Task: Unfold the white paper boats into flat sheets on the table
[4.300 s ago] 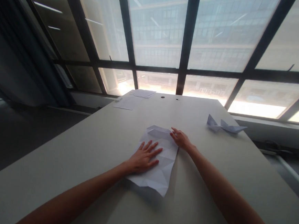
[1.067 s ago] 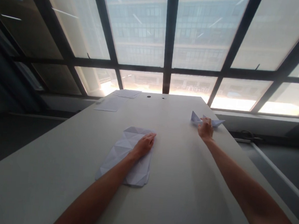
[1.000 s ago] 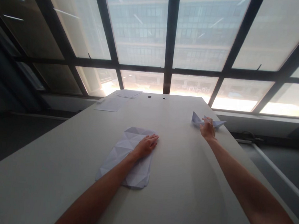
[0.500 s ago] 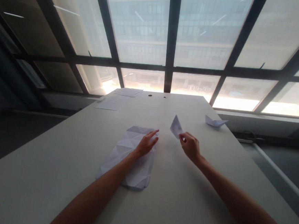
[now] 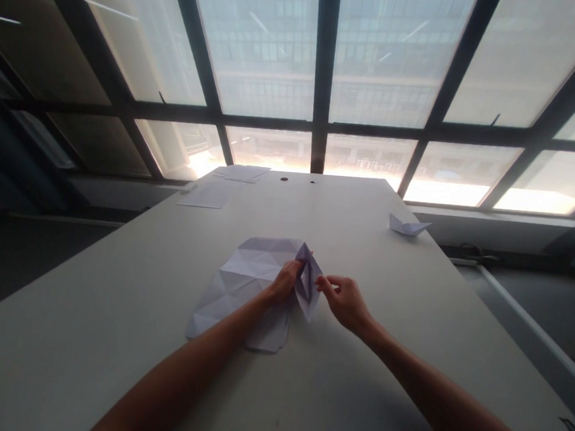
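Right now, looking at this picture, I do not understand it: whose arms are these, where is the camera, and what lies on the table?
There is no machine here. The two bare arms belong to one person who wears the camera on the head, so you look forward and down over a pale grey table toward large windows. The left hand and the right hand together hold a small folded white paper boat, just above a large creased white paper sheet that lies flat. Another small folded white paper boat sits at the table's right edge. Flat white paper sheets lie at the far left corner.
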{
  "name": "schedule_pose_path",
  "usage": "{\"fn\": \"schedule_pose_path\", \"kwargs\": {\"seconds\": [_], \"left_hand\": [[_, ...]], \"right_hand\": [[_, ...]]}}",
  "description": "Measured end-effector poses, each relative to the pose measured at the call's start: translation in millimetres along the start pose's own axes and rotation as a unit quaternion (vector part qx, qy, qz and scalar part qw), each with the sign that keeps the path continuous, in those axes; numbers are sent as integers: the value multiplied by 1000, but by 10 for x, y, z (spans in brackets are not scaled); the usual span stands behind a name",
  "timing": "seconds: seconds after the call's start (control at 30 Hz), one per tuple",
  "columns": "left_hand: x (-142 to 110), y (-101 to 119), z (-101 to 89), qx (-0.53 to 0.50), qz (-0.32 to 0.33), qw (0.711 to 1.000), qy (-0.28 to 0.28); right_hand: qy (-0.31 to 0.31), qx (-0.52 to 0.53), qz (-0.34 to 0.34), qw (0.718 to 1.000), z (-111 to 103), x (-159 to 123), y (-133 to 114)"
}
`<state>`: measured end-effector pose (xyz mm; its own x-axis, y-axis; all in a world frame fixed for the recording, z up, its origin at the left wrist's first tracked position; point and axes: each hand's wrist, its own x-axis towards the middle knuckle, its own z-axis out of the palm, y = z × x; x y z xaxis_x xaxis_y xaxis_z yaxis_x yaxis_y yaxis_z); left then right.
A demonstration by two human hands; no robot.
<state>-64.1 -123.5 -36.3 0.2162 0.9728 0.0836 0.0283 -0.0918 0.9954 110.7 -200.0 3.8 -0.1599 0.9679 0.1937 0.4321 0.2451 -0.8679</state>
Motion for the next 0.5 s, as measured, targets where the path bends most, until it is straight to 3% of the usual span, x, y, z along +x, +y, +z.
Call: {"fn": "schedule_pose_path", "kwargs": {"seconds": [0.1, 0.27, 0.37, 0.5], "left_hand": [[-3, -14, 21, 72, 28, 996, 35], [-41, -14, 115, 87, 85, 992, -23], [-52, -21, 139, 85, 110, 989, -47], [-32, -58, 129, 87, 92, 991, -50]], "right_hand": [[87, -105, -29, 990, -12, 174, -90], [106, -184, -17, 977, 83, 415, -90], [125, -156, -5, 980, 119, 491, 22], [134, -27, -9, 991, 61, 572, 172]]}}
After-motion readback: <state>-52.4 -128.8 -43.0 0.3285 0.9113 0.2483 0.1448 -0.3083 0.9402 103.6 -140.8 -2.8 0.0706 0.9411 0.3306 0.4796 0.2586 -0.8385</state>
